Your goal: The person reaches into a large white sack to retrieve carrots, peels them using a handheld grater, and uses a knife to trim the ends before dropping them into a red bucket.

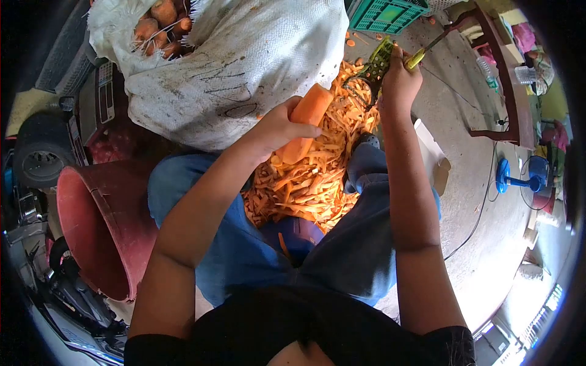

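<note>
My left hand [282, 129] is wrapped round a thick peeled carrot [312, 108], held tilted over a heap of orange carrot peelings [299, 190]. My right hand [401, 84] is raised farther forward and to the right, closed on a tool with a yellow-green handle [415, 59]; I cannot tell its kind. Right beside that hand, a green perforated item [377, 64] overlaps the far edge of the peelings. The heap lies on the floor between my jeans-clad legs. The carrot and the tool are well apart.
A large white woven sack [238, 73] stands ahead, with unpeeled carrots [160, 30] showing in its torn opening. A red bucket [104, 226] lies tipped at left. Farther off are a green crate [387, 17], a brown wooden frame [508, 85] and a blue fan [519, 180].
</note>
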Demonstrator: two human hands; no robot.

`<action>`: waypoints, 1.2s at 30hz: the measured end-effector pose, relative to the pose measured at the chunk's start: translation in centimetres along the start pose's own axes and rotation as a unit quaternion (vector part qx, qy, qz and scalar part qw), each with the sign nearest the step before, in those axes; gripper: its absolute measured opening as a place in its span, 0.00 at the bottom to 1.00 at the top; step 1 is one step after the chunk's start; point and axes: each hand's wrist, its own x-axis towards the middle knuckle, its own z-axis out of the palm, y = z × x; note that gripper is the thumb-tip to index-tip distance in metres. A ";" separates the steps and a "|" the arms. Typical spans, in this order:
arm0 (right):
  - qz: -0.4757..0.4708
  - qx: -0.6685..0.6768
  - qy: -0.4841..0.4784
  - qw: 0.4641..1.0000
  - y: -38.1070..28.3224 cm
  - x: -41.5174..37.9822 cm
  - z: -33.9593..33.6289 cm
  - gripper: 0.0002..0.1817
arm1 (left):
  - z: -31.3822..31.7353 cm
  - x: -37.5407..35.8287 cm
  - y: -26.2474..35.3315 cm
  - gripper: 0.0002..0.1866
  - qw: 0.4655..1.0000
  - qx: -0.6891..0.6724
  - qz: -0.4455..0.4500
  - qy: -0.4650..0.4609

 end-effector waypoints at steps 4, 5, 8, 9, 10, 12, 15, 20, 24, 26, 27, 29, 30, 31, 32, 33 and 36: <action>0.011 -0.019 -0.027 0.999 -0.3 -0.6 0.1 0.11 | -0.4 0.3 -0.5 0.25 0.982 0.173 0.054 0.049; 0.017 -0.035 -0.037 0.999 -0.4 -0.8 0.2 0.11 | -0.4 0.4 -0.5 0.23 0.965 0.240 0.082 0.061; 0.029 0.010 -0.054 0.998 0.3 -1.2 0.6 0.11 | -0.1 0.0 0.1 0.22 0.948 0.302 0.082 0.067; 0.031 -0.001 -0.065 0.997 0.0 -1.5 0.7 0.11 | -0.2 0.1 -0.2 0.22 0.948 0.301 0.081 0.068; 0.032 -0.001 -0.067 0.997 0.2 -1.6 0.7 0.11 | -0.3 0.4 -0.6 0.22 0.959 0.259 0.085 0.072; 0.037 -0.018 -0.071 0.997 0.7 -1.5 0.8 0.12 | -0.1 0.5 -0.8 0.22 0.969 0.217 0.090 0.077; 0.048 -0.003 -0.071 0.996 1.0 -1.2 0.7 0.12 | 0.4 0.2 -0.2 0.21 0.987 0.119 0.077 0.071; 0.028 0.000 -0.074 0.997 0.1 -1.5 0.7 0.12 | 0.1 0.1 0.7 0.20 0.994 -0.098 -0.049 -0.021; 0.039 0.008 -0.089 0.995 0.2 -1.9 0.7 0.12 | -0.1 0.1 0.6 0.22 0.984 -0.158 -0.084 -0.013; 0.035 0.021 -0.104 0.994 0.8 -1.9 0.9 0.13 | 0.1 0.2 0.5 0.21 0.966 -0.243 -0.087 0.035; 0.032 0.035 -0.118 0.992 0.9 -1.9 0.9 0.14 | 0.0 0.3 0.4 0.21 0.965 -0.243 -0.087 0.035; 0.034 0.047 -0.121 0.991 1.1 -2.0 1.2 0.14 | -0.1 0.5 0.0 0.20 0.961 -0.261 -0.085 0.038; 0.037 0.060 -0.124 0.990 1.1 -2.2 1.4 0.14 | -0.1 0.6 -0.1 0.20 0.961 -0.262 -0.086 0.038; 0.037 0.060 -0.125 0.990 1.0 -2.3 1.4 0.14 | -0.1 0.6 -0.2 0.20 0.963 -0.249 -0.094 0.043; 0.066 0.079 -0.143 0.984 0.8 -2.3 1.4 0.13 | -0.2 0.6 -0.2 0.19 0.965 -0.236 -0.103 0.048; 0.095 0.098 -0.161 0.978 0.5 -2.4 1.4 0.13 | -0.2 0.7 -0.3 0.19 0.965 -0.236 -0.103 0.049; 0.121 0.108 -0.162 0.973 -0.2 -2.8 1.4 0.12 | -0.2 0.8 -0.4 0.19 0.965 -0.234 -0.114 0.037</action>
